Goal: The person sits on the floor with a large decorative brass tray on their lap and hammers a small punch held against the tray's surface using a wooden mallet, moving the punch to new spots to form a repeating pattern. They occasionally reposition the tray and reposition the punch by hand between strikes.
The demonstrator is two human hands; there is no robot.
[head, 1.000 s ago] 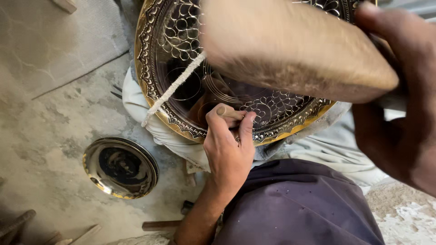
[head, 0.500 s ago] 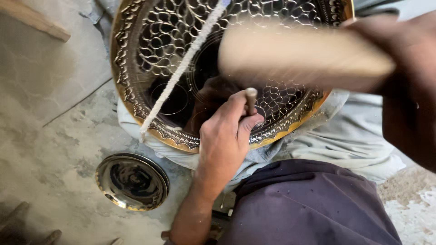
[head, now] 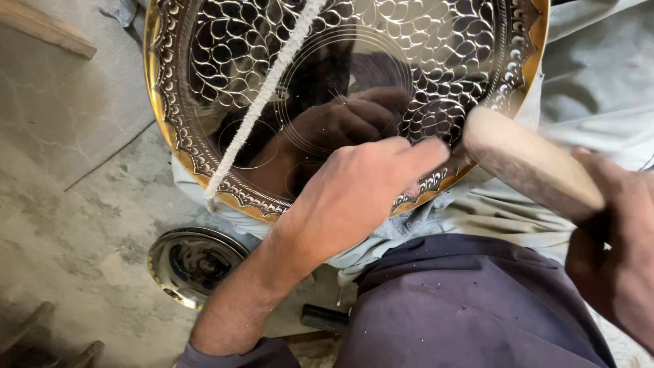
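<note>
While its fingers curl together over the lower rim of the large round brass tray (head: 225,82) with its engraved scale and leaf pattern, the left hand (head: 354,194) lies knuckles up, the fingers drawn close and pointing towards the tray's lower right edge; whether a small tool is pinched under them cannot be told, since the fingertips are hidden. Just beside those fingertips, at the same lower right edge of the tray, sits the rounded head of a worn pale wooden mallet (head: 528,163), which the right hand (head: 613,266) grips tightly around its far end, well to the right of the tray. That tray rests tilted on the person's lap, over light grey cloth (head: 497,204) that spreads below and to the right of it, with dark purple-grey trousers (head: 463,307) lower still. Its polished middle mirrors the hand. A thick white twisted cord (head: 262,95) crosses the tray's left half slantwise, running from the top down to the lower left rim. Below the tray's left side, on the dusty grey concrete floor (head: 75,225), lies a smaller round metal dish (head: 194,266) with a brassy rim. Up to the left of the tray a plain wooden plank (head: 44,31) lies on the floor.
</note>
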